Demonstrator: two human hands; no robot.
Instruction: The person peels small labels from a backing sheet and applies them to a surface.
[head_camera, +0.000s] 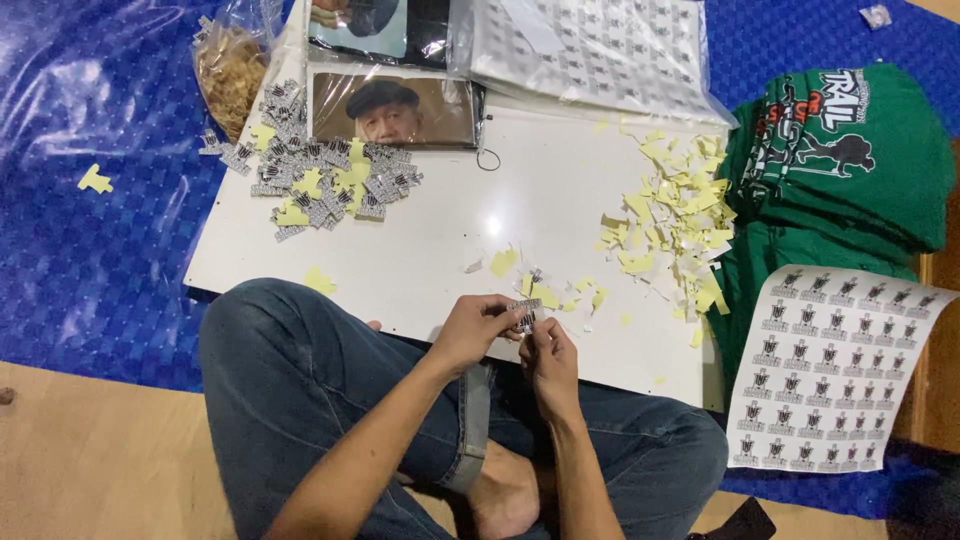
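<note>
Two hands peeling one small sticker

Both hands meet over the near edge of the white rectangular board (440, 235). The left hand (470, 330) pinches a small grey-and-black printed sticker (524, 313) between thumb and fingers, and the right hand (548, 362) has its fingertips closed on the sticker's lower edge. The step in hand looks like separating the sticker from its yellow backing. The next move would call for a fine nail-tip grip at one corner and a slow, even pull. A heap of finished grey stickers (325, 180) lies far left on the board, yellow paper scraps (675, 225) far right, and a printed sticker sheet (830, 365) over folded green shirts (850, 160).
</note>
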